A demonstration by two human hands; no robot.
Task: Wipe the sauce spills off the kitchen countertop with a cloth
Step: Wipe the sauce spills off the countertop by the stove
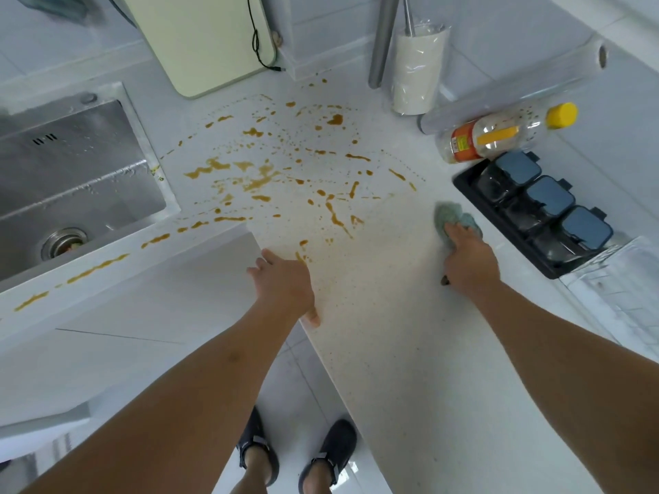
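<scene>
A person looks down at a white speckled worktop [392, 333] that turns a corner. The right hand [467, 260] presses a crumpled green cloth [454, 221] flat against the worktop, fingers laid over its near half; the cloth bulges out beyond the fingertips, so the grip is a downward press rather than a pinch. The cloth sits just beside a black tray [474, 187] holding three lidded seasoning boxes [549, 199]. The left hand [285, 283] rests on the worktop's front edge near the inner corner, fingers spread and relaxed, holding nothing.

Orange-brown sauce spills [264, 176] cover the worktop left of the cloth, well apart from it, in blotches, streaks and fine dots, running on along the front ledge of a steel sink [71, 172]. A pale smear lies between the cloth and the spills.

Against the tiled wall stand a pale green cutting board [203, 37] with a black cord, a white holder [417, 73] wrapped in clear plastic, and a roll of cling film [513, 87]. A clear bottle [506, 135] with a yellow cap lies on its side behind the tray.

Below, dark sandals [296, 458] stand on glossy floor tiles. The right thumb is hidden under the hand, and the bottle's label is too small to read.
</scene>
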